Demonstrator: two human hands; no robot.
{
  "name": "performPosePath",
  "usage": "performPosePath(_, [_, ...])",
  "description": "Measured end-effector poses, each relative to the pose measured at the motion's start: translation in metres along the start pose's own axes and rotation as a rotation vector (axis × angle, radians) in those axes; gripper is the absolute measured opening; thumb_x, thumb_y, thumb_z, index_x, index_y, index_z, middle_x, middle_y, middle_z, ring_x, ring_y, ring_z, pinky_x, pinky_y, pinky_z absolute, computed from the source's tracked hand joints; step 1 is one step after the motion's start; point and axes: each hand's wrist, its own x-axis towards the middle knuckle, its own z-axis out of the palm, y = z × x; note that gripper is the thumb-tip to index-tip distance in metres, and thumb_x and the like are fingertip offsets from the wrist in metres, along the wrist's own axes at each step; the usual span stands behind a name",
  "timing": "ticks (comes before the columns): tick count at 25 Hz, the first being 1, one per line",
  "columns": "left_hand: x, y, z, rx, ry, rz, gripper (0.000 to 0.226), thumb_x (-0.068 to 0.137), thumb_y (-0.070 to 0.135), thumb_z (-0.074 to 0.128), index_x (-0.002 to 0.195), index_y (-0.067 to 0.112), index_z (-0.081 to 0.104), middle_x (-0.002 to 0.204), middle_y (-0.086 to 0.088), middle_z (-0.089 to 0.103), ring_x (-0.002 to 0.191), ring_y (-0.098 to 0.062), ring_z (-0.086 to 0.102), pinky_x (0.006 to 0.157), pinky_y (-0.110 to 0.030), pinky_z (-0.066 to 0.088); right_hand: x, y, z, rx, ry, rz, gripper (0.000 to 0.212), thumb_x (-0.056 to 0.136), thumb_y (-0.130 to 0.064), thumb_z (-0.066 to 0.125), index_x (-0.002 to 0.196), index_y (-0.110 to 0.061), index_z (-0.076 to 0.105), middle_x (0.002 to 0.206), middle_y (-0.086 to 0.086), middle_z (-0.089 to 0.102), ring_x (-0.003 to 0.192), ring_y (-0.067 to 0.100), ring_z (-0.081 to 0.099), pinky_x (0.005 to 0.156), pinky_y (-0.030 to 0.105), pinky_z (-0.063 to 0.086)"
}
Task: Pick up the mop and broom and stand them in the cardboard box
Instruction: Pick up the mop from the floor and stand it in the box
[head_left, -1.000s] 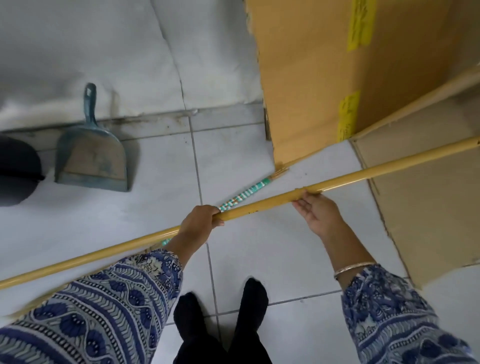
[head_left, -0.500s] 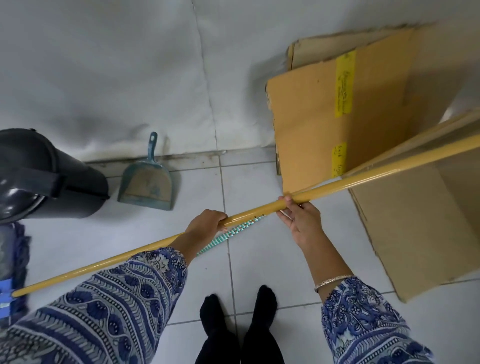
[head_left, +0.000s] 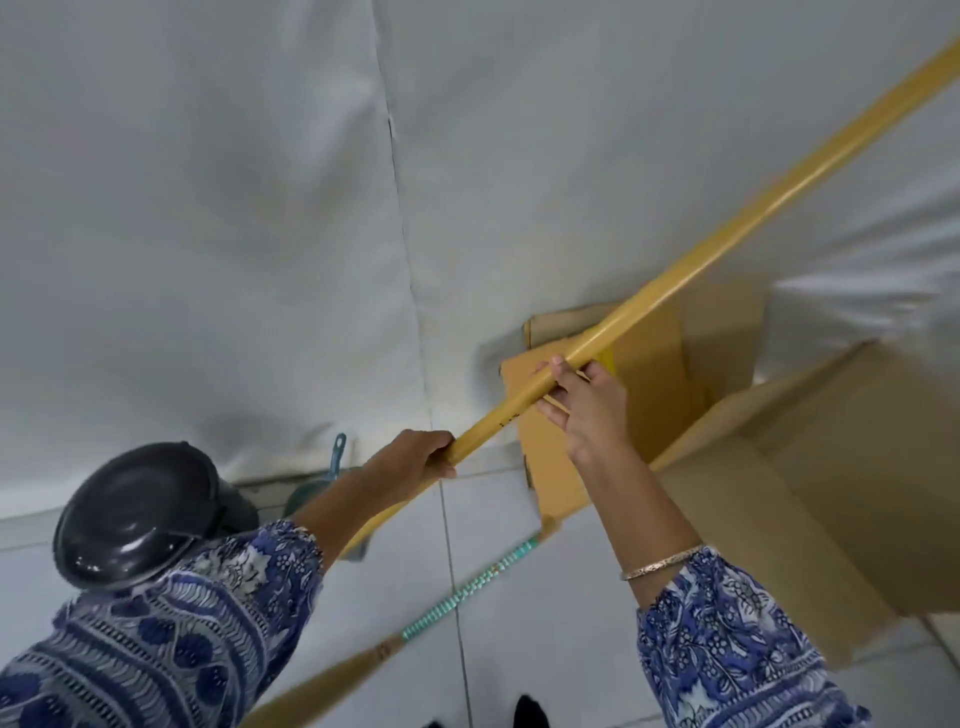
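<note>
A person in blue-and-white patterned sleeves (head_left: 171, 618) is holding a long yellow mop handle (head_left: 691, 265), which is slanting upward from lower left to upper right across the white wall (head_left: 208, 208). The left hand (head_left: 415, 460) is wrapping its fingers fully around the lower part of the pole, while the right hand (head_left: 587, 410), wearing a thin metal bangle (head_left: 660, 564) at the wrist, is gripping the pole higher up with fingers curling under it and the thumb lying over the top. The mop's head is lying out of view, hidden behind the left sleeve. The open brown cardboard box (head_left: 727, 467) is standing on the white tiled floor (head_left: 519, 623) against the wall, just beneath and beyond the right hand, with its flaps spreading outward and a yellow label partly showing behind the pole. The broom with a teal-and-white banded handle and straw-coloured bristles (head_left: 467, 592) is lying diagonally on the floor, its handle tip touching or nearly touching the box's lower corner. A black rounded lidded bin (head_left: 140, 514) is standing at the left near the wall, and a teal plastic dustpan (head_left: 332, 467) is leaning against the wall just beside it, partly covered by the left forearm.
</note>
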Motion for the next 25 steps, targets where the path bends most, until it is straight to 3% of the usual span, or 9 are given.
performPosePath(3, [-0.033,0.045,-0.054,-0.039,0.092,0.036,0.013,0.085,0.016,0.062,0.077,0.013,0.052,0.074,-0.005,0.055,0.068,-0.019,0.046,0.06,-0.026,0.035,-0.044,-0.076,0.025,-0.001,-0.09,-0.105,0.015,0.089,-0.013,0.057,0.075,-0.018,0.057,0.082,0.004,0.063,0.087,0.021,0.061,0.08,0.035,0.053])
performPosePath(6, [-0.062,0.094,-0.103,-0.028,0.169,0.094,0.025,0.086,0.016,0.061,0.067,0.022,0.045,0.073,-0.005,0.051,0.067,-0.019,0.044,0.062,-0.027,0.035,-0.08,-0.146,0.044,-0.014,-0.15,-0.225,0.015,0.089,-0.013,0.057,0.074,-0.017,0.057,0.08,0.004,0.064,0.089,0.023,0.062,0.072,0.03,0.054])
performPosePath(13, [-0.114,0.205,-0.192,-0.02,0.416,0.251,0.032,0.085,0.02,0.063,0.064,0.017,0.04,0.063,-0.001,0.041,0.063,-0.02,0.04,0.063,-0.031,0.035,-0.143,-0.292,0.062,-0.067,-0.303,-0.477,0.008,0.09,-0.017,0.055,0.082,-0.017,0.057,0.083,0.004,0.066,0.077,0.017,0.067,0.057,0.021,0.057])
performPosePath(17, [-0.138,0.274,-0.209,-0.007,0.551,0.313,0.043,0.086,0.02,0.063,0.056,0.021,0.033,0.057,0.003,0.037,0.056,-0.016,0.037,0.06,-0.03,0.036,-0.172,-0.361,0.046,-0.092,-0.413,-0.584,0.009,0.091,-0.016,0.054,0.083,-0.016,0.056,0.083,0.004,0.065,0.073,0.015,0.067,0.059,0.022,0.058])
performPosePath(21, [-0.146,0.347,-0.203,-0.019,0.681,0.366,0.035,0.085,0.022,0.063,0.061,0.018,0.039,0.058,0.003,0.039,0.057,-0.015,0.041,0.058,-0.026,0.037,-0.194,-0.425,0.006,-0.168,-0.476,-0.7,0.007,0.09,-0.019,0.056,0.083,-0.016,0.057,0.084,0.004,0.068,0.065,0.011,0.07,0.055,0.022,0.058])
performPosePath(25, [-0.134,0.427,-0.17,-0.113,0.766,0.416,0.037,0.084,0.019,0.066,0.059,0.02,0.039,0.056,0.004,0.036,0.052,-0.012,0.037,0.054,-0.023,0.035,-0.206,-0.481,-0.056,-0.239,-0.499,-0.757,0.007,0.09,-0.018,0.057,0.085,-0.013,0.058,0.085,0.006,0.068,0.075,0.017,0.07,0.064,0.027,0.061])
